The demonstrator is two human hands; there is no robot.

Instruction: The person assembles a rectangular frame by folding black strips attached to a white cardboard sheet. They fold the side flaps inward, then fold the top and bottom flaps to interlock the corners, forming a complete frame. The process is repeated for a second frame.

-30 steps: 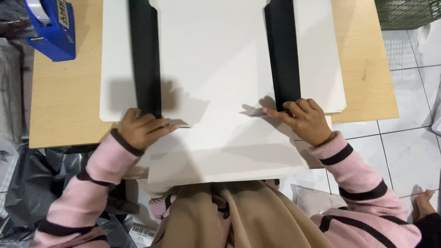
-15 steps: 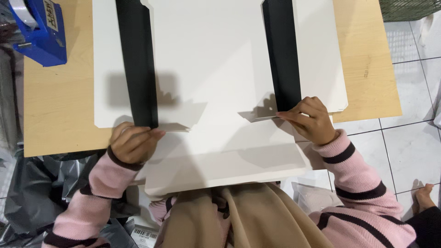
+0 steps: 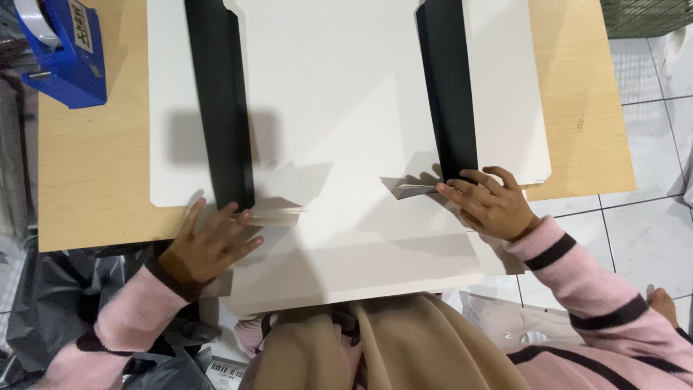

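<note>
A large flat white cardboard box blank (image 3: 339, 115) lies on a wooden table (image 3: 94, 180), with two raised black side panels, the left one (image 3: 220, 101) and the right one (image 3: 447, 87). My left hand (image 3: 209, 245) rests flat with fingers spread on the blank's near left corner, just below the left black panel and beside a small folded white tab (image 3: 285, 213). My right hand (image 3: 491, 202) presses its fingertips on the foot of the right black panel, next to another small white tab (image 3: 411, 189). The blank's near flap (image 3: 361, 267) overhangs the table edge toward my lap.
A blue tape dispenser (image 3: 61, 54) stands at the table's far left corner. Black plastic bags (image 3: 43, 310) lie on the floor at left. White tiled floor (image 3: 650, 224) shows at right, with a green mesh basket (image 3: 650, 16) at the top right corner.
My left hand has slid down and back from the left black panel and opened flat with fingers spread. My right hand stays at the right panel's foot.
</note>
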